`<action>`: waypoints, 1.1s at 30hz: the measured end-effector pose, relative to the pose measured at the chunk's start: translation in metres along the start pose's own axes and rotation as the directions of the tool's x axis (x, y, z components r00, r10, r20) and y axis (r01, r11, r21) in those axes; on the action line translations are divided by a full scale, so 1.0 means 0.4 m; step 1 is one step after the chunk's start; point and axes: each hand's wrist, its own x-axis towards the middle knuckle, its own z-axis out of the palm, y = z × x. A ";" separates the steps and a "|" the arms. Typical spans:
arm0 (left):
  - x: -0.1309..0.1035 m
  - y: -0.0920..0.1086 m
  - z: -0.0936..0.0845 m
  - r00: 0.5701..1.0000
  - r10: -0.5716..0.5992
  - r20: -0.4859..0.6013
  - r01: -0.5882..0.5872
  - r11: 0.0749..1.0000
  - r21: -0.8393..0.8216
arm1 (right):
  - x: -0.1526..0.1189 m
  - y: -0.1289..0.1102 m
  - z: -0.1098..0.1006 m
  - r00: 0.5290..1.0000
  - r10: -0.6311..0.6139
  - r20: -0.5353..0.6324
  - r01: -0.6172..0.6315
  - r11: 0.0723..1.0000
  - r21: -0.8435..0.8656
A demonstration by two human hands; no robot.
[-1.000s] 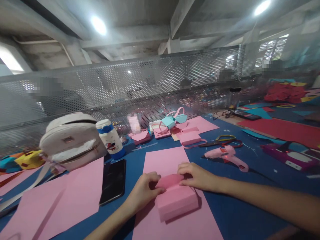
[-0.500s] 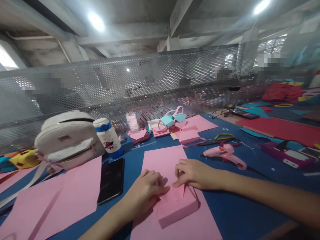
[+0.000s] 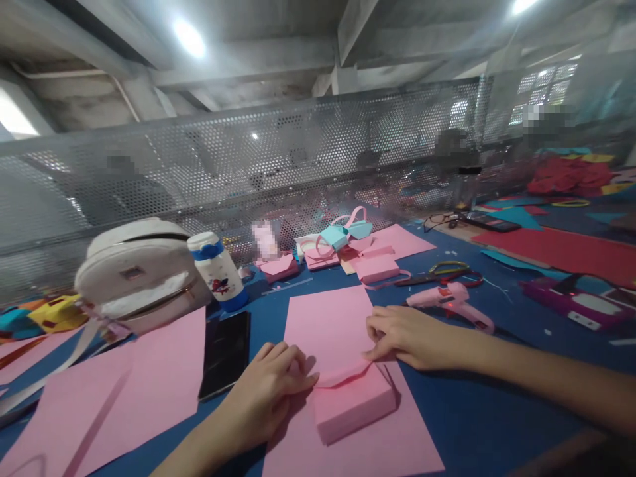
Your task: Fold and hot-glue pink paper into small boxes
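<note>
A small pink paper box (image 3: 355, 404) lies on a larger pink paper sheet (image 3: 325, 318) in front of me. Along its far side the paper edge bows upward slightly. My left hand (image 3: 278, 384) is closed at the left end of that edge, thumb and fingers pinching the paper. At the opposite end, my right hand (image 3: 397, 338) pinches the far right corner with bent fingers. Both palms and some fingertips are hidden.
A pink glue gun (image 3: 454, 301) and scissors (image 3: 442, 273) lie at the right. To the left are a black phone (image 3: 226, 354), a white bottle (image 3: 216, 268), a backpack (image 3: 139, 271) and pink sheets (image 3: 124, 391). Finished-looking pink paper pieces (image 3: 377, 268) sit behind.
My hands have spread apart, from the middle of the box's far edge to its two ends. The paper flap that stuck up between them now lies lower and straighter.
</note>
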 end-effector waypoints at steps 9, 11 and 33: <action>0.006 0.016 -0.016 0.994 -0.111 -0.005 0.107 0.964 -0.245 | -0.001 -0.010 -0.020 0.995 0.091 0.033 -0.096 0.975 0.201; 0.015 0.013 -0.012 0.988 -0.152 0.008 0.145 0.925 -0.350 | 0.009 -0.020 -0.027 0.994 0.109 0.011 -0.107 0.948 0.299; 0.093 0.002 0.063 0.924 -0.367 -0.110 0.183 0.674 -0.716 | 0.082 -0.098 0.030 0.999 -0.050 0.009 0.045 0.947 0.317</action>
